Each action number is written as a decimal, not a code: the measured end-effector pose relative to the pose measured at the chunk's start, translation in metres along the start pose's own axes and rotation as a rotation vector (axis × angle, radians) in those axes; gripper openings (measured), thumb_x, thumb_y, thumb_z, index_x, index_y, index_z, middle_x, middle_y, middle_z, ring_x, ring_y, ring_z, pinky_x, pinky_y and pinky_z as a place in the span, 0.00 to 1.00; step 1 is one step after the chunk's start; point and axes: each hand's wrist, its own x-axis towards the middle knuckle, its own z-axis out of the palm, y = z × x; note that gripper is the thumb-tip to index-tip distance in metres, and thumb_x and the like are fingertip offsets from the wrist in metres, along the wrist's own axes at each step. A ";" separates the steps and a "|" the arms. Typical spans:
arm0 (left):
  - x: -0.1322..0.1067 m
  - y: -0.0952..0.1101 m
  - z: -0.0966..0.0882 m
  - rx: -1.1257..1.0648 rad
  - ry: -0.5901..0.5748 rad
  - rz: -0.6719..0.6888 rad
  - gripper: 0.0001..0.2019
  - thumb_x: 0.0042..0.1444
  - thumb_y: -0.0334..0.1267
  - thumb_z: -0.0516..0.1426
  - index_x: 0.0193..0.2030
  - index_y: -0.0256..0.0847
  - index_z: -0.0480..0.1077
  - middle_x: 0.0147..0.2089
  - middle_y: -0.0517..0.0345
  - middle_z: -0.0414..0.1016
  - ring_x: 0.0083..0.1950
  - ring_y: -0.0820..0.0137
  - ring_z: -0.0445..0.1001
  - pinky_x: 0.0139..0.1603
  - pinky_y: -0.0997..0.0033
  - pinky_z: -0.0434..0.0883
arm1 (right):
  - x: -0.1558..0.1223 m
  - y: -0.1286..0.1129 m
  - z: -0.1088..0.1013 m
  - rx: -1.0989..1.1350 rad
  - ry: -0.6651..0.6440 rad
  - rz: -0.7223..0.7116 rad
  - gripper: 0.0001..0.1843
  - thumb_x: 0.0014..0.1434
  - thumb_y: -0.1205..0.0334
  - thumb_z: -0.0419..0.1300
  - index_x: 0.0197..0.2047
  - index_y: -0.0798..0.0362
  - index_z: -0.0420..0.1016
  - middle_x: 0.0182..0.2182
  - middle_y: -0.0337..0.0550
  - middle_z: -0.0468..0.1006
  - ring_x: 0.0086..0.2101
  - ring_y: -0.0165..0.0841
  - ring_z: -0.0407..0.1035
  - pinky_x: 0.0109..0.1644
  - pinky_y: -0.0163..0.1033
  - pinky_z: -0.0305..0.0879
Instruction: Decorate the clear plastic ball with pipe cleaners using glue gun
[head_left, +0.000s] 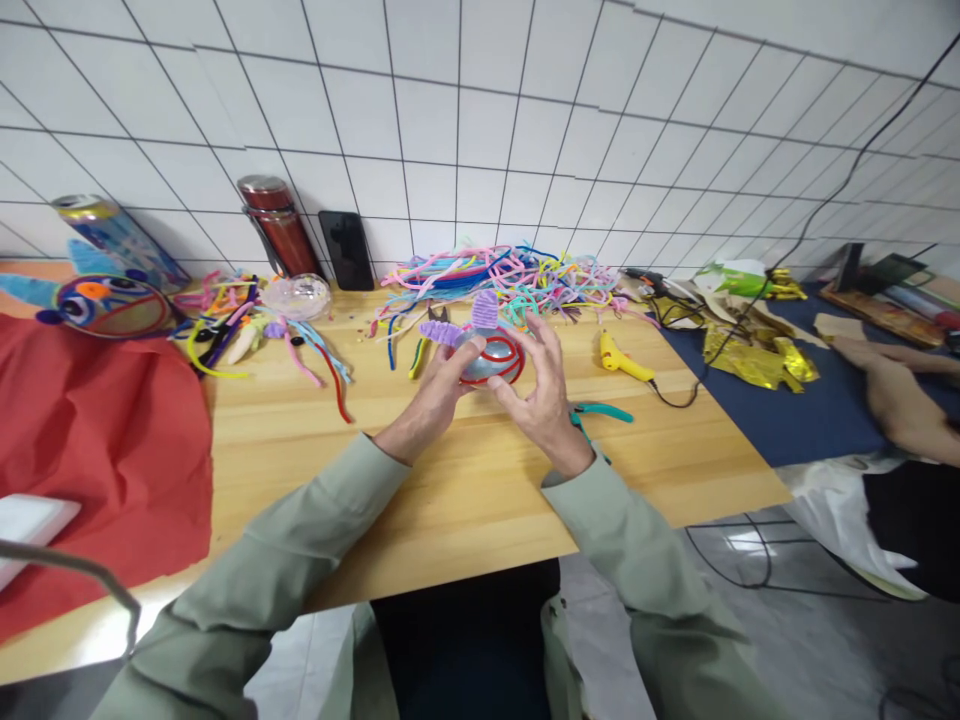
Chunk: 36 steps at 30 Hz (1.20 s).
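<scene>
Between my hands, above the wooden table, is a clear round plastic piece (491, 356) edged and crossed with red pipe cleaner. Two purple ear shapes (485, 310) of coiled pipe cleaner stand at its top and left. My left hand (437, 388) is closed on its left side, thumb lying over the clear surface and the other fingers mostly hidden. From the right, my right hand (541, 392) curls around the piece, with the thumb at its lower rim and the fingertips by its upper right edge. Teal-handled pliers (606, 411) lie beside my right wrist.
A yellow glue gun (624, 358) with a cord lies to the right. Heaped pipe cleaners (499, 275) line the wall. A phone (346, 250) and red flask (277, 228) stand back left, near a decorated round piece (112, 305). Another person's arm (892, 390) is at right.
</scene>
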 end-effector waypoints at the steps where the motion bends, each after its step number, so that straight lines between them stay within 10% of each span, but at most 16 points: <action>1: -0.001 0.000 0.000 0.017 0.005 0.013 0.31 0.56 0.63 0.74 0.58 0.47 0.77 0.58 0.52 0.88 0.61 0.50 0.86 0.59 0.52 0.82 | 0.000 0.002 0.001 -0.011 -0.002 -0.005 0.30 0.58 0.52 0.83 0.63 0.34 0.86 0.78 0.43 0.73 0.84 0.58 0.54 0.92 0.73 0.44; 16: -0.017 -0.003 0.025 0.329 0.202 0.423 0.55 0.52 0.58 0.81 0.78 0.45 0.61 0.78 0.36 0.70 0.78 0.43 0.74 0.80 0.39 0.72 | -0.013 0.052 0.001 -0.157 0.142 -0.234 0.31 0.76 0.43 0.69 0.76 0.42 0.75 0.75 0.55 0.75 0.75 0.50 0.73 0.79 0.65 0.73; 36: -0.011 -0.012 0.020 0.324 0.167 0.472 0.43 0.57 0.52 0.78 0.75 0.45 0.68 0.74 0.39 0.76 0.77 0.44 0.75 0.79 0.40 0.72 | -0.008 0.054 0.002 -0.097 0.277 -0.135 0.30 0.76 0.42 0.67 0.74 0.44 0.76 0.69 0.54 0.81 0.69 0.49 0.78 0.79 0.66 0.73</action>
